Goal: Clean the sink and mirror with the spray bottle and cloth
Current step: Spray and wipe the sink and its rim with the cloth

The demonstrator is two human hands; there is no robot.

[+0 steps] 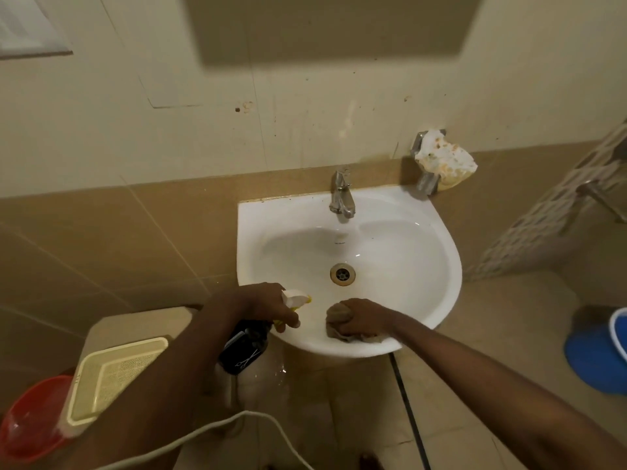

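Observation:
A white wall-mounted sink (437, 252) fills the middle of the view, with a metal tap (342, 195) at its back and a drain (342, 274) in the bowl. My left hand (261, 305) grips a black spray bottle (245, 347) by its white and yellow trigger head at the sink's front left rim. My right hand (361, 317) holds a bunched brown cloth (336, 317) against the inside front wall of the bowl. The lower part of a mirror (332, 25) hangs on the wall above, dark and blurred.
A soap holder with a crumpled white wrapper (444, 161) is fixed right of the tap. A cream basket (112, 378) and a red basin (30, 418) sit at lower left. A blue bucket (600, 354) stands on the floor at right. A white cable (203, 435) crosses the bottom.

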